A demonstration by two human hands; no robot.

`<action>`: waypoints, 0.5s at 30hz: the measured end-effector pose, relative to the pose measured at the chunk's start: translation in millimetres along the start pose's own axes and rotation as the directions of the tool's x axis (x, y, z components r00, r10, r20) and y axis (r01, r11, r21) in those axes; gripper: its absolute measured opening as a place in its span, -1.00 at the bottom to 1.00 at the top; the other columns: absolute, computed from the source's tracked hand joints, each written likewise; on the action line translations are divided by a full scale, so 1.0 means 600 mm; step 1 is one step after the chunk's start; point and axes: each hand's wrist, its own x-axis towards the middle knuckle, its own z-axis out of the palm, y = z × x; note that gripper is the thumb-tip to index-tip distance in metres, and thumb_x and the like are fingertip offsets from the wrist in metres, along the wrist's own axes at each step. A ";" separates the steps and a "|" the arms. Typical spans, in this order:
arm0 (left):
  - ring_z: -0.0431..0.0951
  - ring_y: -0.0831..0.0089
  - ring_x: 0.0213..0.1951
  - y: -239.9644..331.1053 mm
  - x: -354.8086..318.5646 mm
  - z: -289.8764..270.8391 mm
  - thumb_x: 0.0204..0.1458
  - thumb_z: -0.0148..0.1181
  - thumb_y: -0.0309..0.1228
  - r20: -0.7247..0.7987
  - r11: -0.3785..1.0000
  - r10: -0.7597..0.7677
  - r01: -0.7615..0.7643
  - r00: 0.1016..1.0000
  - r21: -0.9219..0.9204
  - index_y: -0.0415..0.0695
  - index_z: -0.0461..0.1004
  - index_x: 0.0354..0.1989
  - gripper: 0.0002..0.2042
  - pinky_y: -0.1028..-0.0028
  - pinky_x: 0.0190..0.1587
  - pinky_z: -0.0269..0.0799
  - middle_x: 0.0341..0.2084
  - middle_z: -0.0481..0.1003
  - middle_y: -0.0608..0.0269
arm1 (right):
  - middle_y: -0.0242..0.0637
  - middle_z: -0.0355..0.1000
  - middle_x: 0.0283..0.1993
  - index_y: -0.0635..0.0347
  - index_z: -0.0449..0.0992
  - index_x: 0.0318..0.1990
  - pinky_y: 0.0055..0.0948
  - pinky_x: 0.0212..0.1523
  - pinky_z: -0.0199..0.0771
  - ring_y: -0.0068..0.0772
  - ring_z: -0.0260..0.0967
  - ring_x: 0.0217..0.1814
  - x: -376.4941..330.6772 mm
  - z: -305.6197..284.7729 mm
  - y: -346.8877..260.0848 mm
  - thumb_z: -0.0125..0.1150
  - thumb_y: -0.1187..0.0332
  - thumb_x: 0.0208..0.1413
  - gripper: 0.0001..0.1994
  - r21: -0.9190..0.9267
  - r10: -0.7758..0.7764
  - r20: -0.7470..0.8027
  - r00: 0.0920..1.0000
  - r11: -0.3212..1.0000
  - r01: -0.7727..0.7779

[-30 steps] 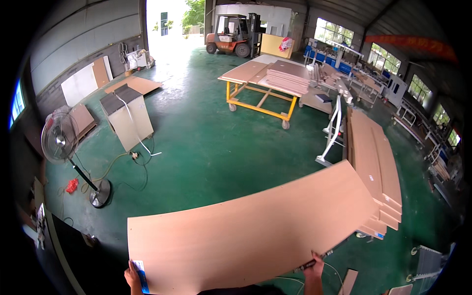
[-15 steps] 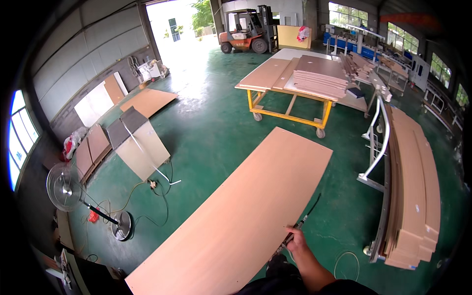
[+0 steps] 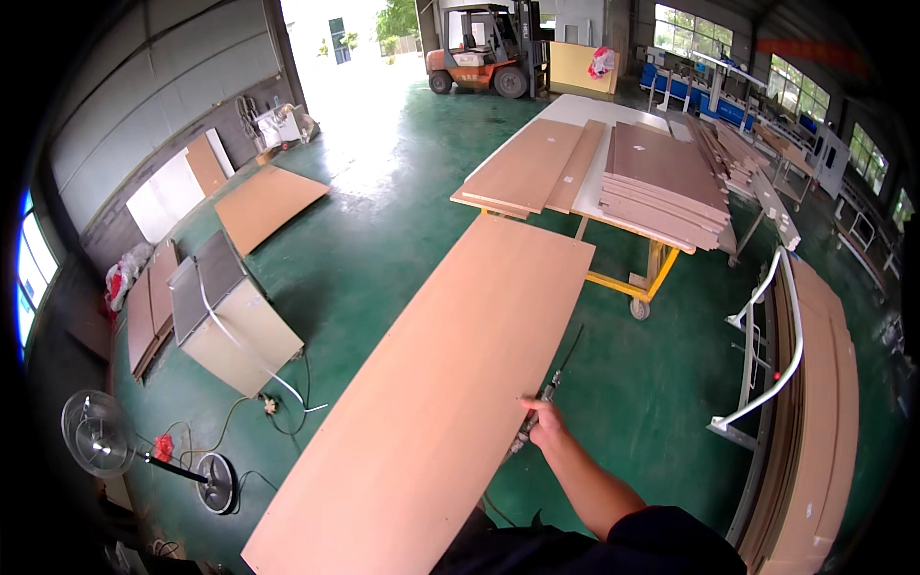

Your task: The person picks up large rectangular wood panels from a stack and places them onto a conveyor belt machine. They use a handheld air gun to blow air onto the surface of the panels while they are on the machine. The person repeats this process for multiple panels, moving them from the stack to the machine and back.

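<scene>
A long, pale wood-coloured panel (image 3: 431, 383) stretches from the lower left toward the table, tilted in front of me. My right hand (image 3: 541, 422) is closed at the panel's right edge, with the thumb on its top face. The same hand also grips a slim metal tool (image 3: 550, 387) with a long, thin dark tip pointing away from me; I cannot tell its exact kind. My left hand is out of view. The panel's far end overlaps the near edge of a yellow-framed wheeled table (image 3: 623, 286) in the picture; whether they touch cannot be told.
Several brown boards (image 3: 661, 168) are stacked on the table. To the right, a white-railed rack (image 3: 797, 355) stands beside long boards (image 3: 829, 412). A cabinet-like box (image 3: 244, 335), a pedestal fan (image 3: 99, 436) and cables lie left. A forklift (image 3: 484, 57) is parked far back.
The panel and my right hand have moved forward, closer to the wheeled table. My view has shifted, and more of my right sleeve shows.
</scene>
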 end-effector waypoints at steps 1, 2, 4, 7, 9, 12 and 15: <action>0.42 0.36 -0.60 0.036 0.012 0.053 0.19 -0.05 0.18 -0.021 1.000 0.006 -0.005 1.000 0.018 -0.33 0.61 -0.40 -0.32 0.27 -0.52 0.40 -0.61 0.53 0.19 | -0.20 0.53 -0.18 0.25 0.51 -0.19 -0.18 0.01 0.50 -0.21 0.50 -0.09 0.064 0.030 -0.017 0.21 0.53 0.03 -0.83 0.002 -0.006 0.005 1.000 1.000 0.006; 0.42 0.37 -0.60 0.070 0.028 0.109 0.20 -0.05 0.18 -0.039 0.999 0.013 -0.011 0.999 0.036 -0.33 0.61 -0.41 -0.32 0.28 -0.52 0.40 -0.62 0.52 0.20 | -0.22 0.52 -0.18 0.23 0.51 -0.19 -0.19 -0.02 0.51 -0.24 0.49 -0.13 0.116 0.058 -0.030 0.22 0.53 0.02 -0.83 0.036 0.039 -0.014 0.999 0.999 -0.038; 0.47 0.34 -0.55 0.155 0.027 0.225 0.19 -0.03 0.18 0.020 0.999 -0.043 0.043 0.999 0.006 -0.38 0.60 -0.32 -0.32 0.28 -0.44 0.45 -0.57 0.54 0.17 | -0.23 0.52 -0.19 0.22 0.51 -0.20 -0.18 -0.03 0.51 -0.23 0.48 -0.13 0.236 0.092 -0.058 0.23 0.53 0.02 -0.83 -0.005 -0.020 -0.046 0.999 1.000 0.020; 0.48 0.32 -0.50 0.213 0.071 0.356 0.16 0.02 0.18 0.001 0.908 0.418 -0.418 0.908 -0.015 -0.41 0.58 -0.24 -0.30 0.26 -0.40 0.46 -0.50 0.56 0.12 | -0.25 0.51 -0.22 0.22 0.51 -0.21 -0.14 -0.03 0.51 -0.21 0.48 -0.13 0.378 0.127 -0.123 0.21 0.54 0.02 -0.85 -0.035 -0.003 -0.086 0.996 0.999 0.000; 0.47 0.30 -0.45 0.389 -0.019 0.439 0.18 0.02 0.16 0.015 0.991 0.131 -0.131 0.991 0.001 -0.42 0.53 -0.09 -0.31 0.25 -0.37 0.46 -0.37 0.57 0.08 | -0.25 0.50 -0.22 0.21 0.50 -0.23 -0.13 -0.02 0.50 -0.20 0.48 -0.12 0.456 0.161 -0.170 0.20 0.55 0.01 -0.85 -0.014 -0.010 -0.089 0.996 1.000 0.009; 0.51 0.29 -0.33 0.549 -0.068 0.542 0.18 0.01 0.15 0.061 0.977 -0.200 0.204 0.978 -0.067 -0.36 0.51 0.02 -0.33 0.23 -0.30 0.50 -0.21 0.58 0.07 | -0.26 0.50 -0.21 0.19 0.50 -0.25 -0.15 -0.02 0.49 -0.22 0.47 -0.13 0.559 0.230 -0.236 0.20 0.56 0.00 -0.86 0.025 0.022 -0.115 0.993 0.999 -0.019; 0.50 0.32 -0.32 0.566 -0.039 0.663 0.12 0.08 0.19 0.222 0.944 0.200 -0.126 0.954 -0.306 -0.32 0.54 0.00 -0.32 0.22 -0.33 0.51 -0.18 0.57 0.08 | -0.27 0.48 -0.23 0.18 0.50 -0.26 -0.16 -0.04 0.48 -0.23 0.46 -0.13 0.703 0.238 -0.305 0.22 0.56 -0.01 -0.86 0.039 -0.014 -0.086 0.996 0.999 0.017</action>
